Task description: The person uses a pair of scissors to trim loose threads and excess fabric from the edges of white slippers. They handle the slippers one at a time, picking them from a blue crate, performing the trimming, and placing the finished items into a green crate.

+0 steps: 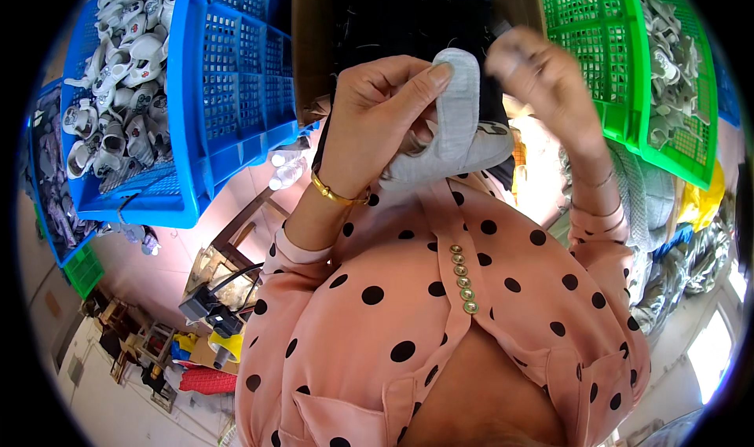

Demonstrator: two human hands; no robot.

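Note:
My left hand (385, 109) is closed on a light grey shoe upper (436, 163), pinching its strap (461, 105) between thumb and fingers. The strap stands up with its rounded, stitched end at the top. Below it the body of the upper hangs just in front of my chest, and a dark marking shows on its right side. My right hand (542, 86) is raised to the right of the strap, apart from it. Motion blurs its fingers, with a greyish patch among them. Whether it holds anything is unclear.
At the left stands a blue plastic crate (184, 133) with many grey-white shoe uppers (129, 70). A green crate (640, 117) with similar pieces is at the right. Clear plastic bottles (288, 172) lie beyond my left wrist. A yellow bag (699, 203) is at the far right.

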